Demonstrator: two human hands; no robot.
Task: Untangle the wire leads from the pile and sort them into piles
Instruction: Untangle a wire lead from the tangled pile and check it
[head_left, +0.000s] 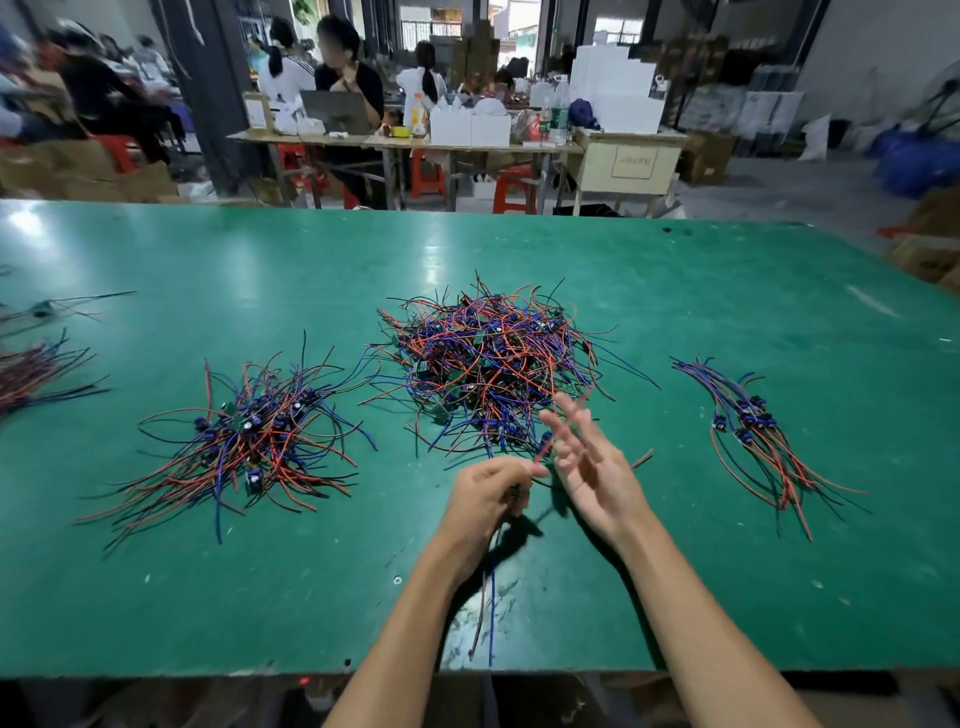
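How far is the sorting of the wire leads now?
Partly done. Sorted leads lie in a left pile and a smaller right pile. In hand: the left hand grips one lead hanging toward the table edge, the right hand open beside it. Left: the big tangled middle pile, the largest.
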